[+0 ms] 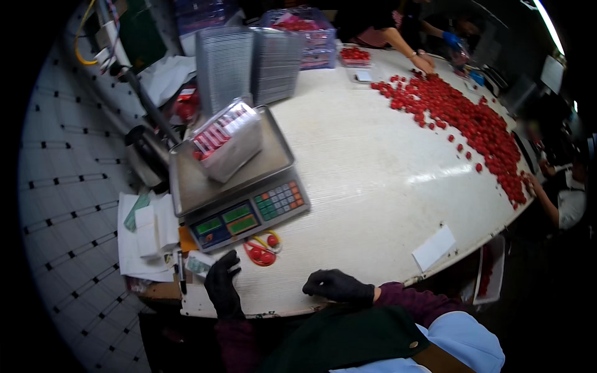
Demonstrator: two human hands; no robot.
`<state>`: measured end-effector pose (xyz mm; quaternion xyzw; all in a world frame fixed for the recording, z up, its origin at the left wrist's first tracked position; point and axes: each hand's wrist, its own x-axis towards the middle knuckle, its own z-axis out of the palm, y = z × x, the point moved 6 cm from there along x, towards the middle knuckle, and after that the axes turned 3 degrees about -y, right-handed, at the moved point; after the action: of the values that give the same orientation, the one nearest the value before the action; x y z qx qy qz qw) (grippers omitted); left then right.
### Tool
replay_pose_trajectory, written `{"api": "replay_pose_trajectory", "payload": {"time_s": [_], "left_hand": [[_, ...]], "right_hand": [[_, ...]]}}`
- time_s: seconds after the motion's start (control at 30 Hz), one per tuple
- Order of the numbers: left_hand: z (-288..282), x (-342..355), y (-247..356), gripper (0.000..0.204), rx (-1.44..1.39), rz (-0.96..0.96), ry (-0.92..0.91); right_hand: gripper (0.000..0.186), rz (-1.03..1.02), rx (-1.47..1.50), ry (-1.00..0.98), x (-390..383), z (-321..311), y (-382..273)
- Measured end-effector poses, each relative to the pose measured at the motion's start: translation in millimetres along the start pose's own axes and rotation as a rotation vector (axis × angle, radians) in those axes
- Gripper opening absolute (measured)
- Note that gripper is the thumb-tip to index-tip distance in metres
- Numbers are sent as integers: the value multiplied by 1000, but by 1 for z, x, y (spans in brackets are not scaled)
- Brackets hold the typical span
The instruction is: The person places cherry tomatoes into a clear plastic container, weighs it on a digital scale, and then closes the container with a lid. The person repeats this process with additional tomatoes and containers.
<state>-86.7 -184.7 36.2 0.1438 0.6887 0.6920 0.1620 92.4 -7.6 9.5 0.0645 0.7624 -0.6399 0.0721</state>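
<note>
Gloves, black, are worn on both hands, which are laid on the near edge of the white tabletop (pixel 373 186), as seen from the head view. The left hand (pixel 222 283) is placed flat with its fingers spread apart and nothing is gripped by it; it is found just in front of the weighing scale (pixel 233 180), close to the scale's keypad end, with a small printed slip (pixel 198 265) and a black pen (pixel 181 272) just beside it. The right hand (pixel 337 286) is loosely curled with its fingers drawn together, and nothing is seen to be held in it; it is set well to the right of the scale, on bare tabletop.

Between the left hand and the scale, red-handled scissors (pixel 261 248) are laid touching the tabletop. On the scale's steel pan a clear plastic punnet (pixel 227 143) with a red and white label is rested, tilted on its side. Behind the scale, two stacks of clear empty trays (pixel 249 65) are stood. Left of the scale, white paper sheets (pixel 146 236) are spread. Far to the right of the scale, red cherry tomatoes (pixel 466 118) are scattered in a long band, where another person's hand (pixel 425 63) is reached in. A white card (pixel 434 247) is laid near the right rim.
</note>
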Motion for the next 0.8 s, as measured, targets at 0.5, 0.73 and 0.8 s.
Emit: {"api": "replay_pose_trajectory", "payload": {"time_s": [0.5,0.73,0.8], "left_hand": [[67,316,129,34,283,199,-468],[70,292,64,38,-276,-393,-757],[42,311,60,38,2,-166,-823]], "right_hand": [[22,-399,476,367,226,-105,-96],[33,49,373,265,241,-109,-84],[29,52,359,155,245,-99,-92]]}}
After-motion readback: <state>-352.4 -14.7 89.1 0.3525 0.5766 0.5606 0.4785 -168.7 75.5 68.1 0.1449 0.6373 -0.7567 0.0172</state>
